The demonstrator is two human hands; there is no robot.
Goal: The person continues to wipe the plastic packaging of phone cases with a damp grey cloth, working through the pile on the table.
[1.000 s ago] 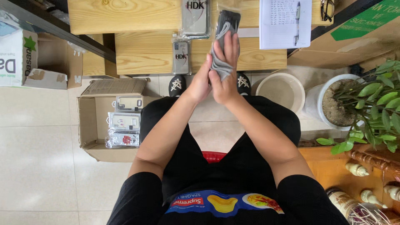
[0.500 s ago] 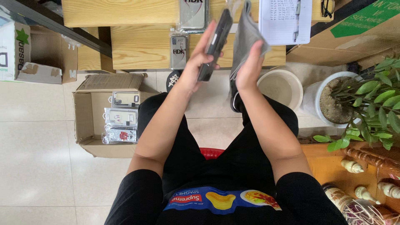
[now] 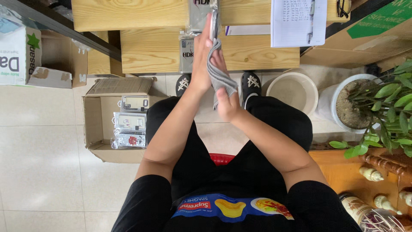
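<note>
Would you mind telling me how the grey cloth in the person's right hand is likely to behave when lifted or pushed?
The grey cloth is probably floppy: it drapes and folds from the right hand rather than holding a shape. It seems light, since a few fingers carry it. It likely will not roll or slip; it lies pressed against the thin dark phone held edge-on by the left hand.

phone (image 3: 213,23) seen edge-on behind left hand (image 3: 201,60), paper sheet (image 3: 298,21) cut by top edge, boxed items' (image 3: 130,124) detail too small
</note>
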